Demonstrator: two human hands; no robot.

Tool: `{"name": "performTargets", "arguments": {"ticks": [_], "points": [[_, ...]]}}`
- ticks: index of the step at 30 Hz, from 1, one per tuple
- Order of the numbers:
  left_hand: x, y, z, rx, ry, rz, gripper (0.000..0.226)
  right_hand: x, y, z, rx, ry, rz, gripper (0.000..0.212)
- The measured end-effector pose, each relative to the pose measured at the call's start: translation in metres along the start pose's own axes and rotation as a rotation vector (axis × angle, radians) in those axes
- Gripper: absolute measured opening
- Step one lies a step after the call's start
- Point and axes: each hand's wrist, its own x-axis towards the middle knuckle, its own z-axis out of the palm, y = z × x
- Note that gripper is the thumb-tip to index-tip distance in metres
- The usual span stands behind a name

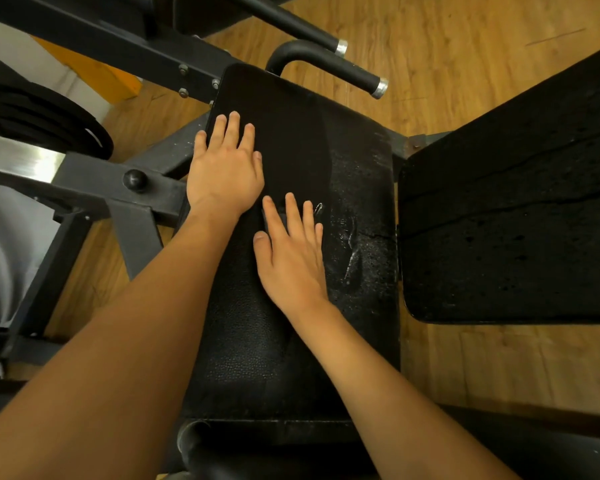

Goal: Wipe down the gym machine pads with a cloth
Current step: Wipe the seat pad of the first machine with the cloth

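Cloth (284, 133) covers pad (361, 188) beneath left hand (224, 171) and right hand (291, 258).

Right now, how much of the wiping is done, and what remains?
Early, it seems. In hand: the left hand presses flat on the black cloth spread over the middle pad, with the right hand flat at the cloth's near edge. Left: the pad's right strip shows white specks, and the side pad looks untouched. Nothing plainly looks finished.
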Motion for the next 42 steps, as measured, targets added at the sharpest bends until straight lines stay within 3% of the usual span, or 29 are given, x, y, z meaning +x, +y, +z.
{"name": "performTargets", "arguments": {"ticks": [7,14,31,36,42], "points": [[0.000,0.000,0.000,-0.001,0.001,-0.005,0.056,-0.048,-0.005,0.004,-0.022,-0.063,0.010,0.058],[0.000,0.000,-0.001,-0.008,0.002,-0.003,0.056,-0.046,-0.008,0.006,-0.041,-0.023,0.026,0.057],[0.003,-0.002,-0.004,-0.027,-0.060,0.008,0.061,-0.066,-0.013,0.006,-0.041,-0.108,0.114,0.060],[0.007,-0.024,-0.013,-0.023,-0.186,0.148,0.073,-0.088,-0.017,0.008,-0.063,-0.153,0.164,0.059],[-0.002,-0.029,-0.015,-0.017,-0.170,0.189,0.072,-0.094,-0.021,0.008,-0.070,-0.177,0.215,0.059]]}}
